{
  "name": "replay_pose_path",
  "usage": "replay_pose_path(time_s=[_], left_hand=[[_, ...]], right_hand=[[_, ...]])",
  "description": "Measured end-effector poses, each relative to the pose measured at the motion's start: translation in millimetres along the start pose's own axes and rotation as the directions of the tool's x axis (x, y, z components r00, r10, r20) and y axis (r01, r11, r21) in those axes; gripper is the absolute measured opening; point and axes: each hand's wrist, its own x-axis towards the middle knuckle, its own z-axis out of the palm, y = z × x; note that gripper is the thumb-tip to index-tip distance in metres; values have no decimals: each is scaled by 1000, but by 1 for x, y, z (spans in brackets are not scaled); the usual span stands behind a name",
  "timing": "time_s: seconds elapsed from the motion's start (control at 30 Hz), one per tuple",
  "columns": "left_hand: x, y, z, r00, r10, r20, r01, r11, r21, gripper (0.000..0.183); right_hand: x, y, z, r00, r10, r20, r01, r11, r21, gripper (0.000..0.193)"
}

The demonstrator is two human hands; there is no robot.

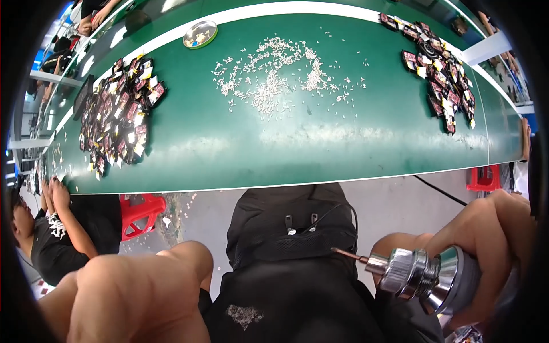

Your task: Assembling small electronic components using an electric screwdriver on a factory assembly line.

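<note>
Metal tool (403, 274) shows on my remote view in the right hand (494, 240), fingers wrapped round its wide body, perhaps leaving the thin tip (347, 253) unobstructed. The left hand (140, 291) curls; I can't tell whether it holds anything. White pellets (271, 90) lie between dark packets (117, 117), probably to avoid mixing.

Head-worn fisheye, facing forward and down, left hand (140, 294) and right hand (489, 240) close, green table (286, 154) beyond
</note>
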Motion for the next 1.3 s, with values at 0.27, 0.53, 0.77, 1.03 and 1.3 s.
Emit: replay_pose_path(time_s=[0.27, 0.53, 0.77, 1.03, 1.3], left_hand=[[-78, -54, -15, 685, -725, -70, 728, 684, 44, 6], [-128, -58, -5, 413, -911, 7, 901, 408, -144, 21], [-126, -64, 3, 371, -928, 32, 916, 361, -173, 24], [-126, -63, 3, 388, -920, 60, 916, 378, -133, 21], [-120, -62, 3, 421, -907, 23, 890, 418, 180, 15]], right_hand=[[-20, 0, -26, 944, -196, -268, 7, 819, -573, 23], [-22, 13, -55, 924, -204, -324, -3, 842, -539, 12], [-23, 16, -66, 911, -205, -359, -26, 838, -545, 10], [-24, 13, -68, 911, -194, -364, -30, 849, -527, 10], [-28, 12, -68, 928, -168, -331, -51, 825, -562, 11]])
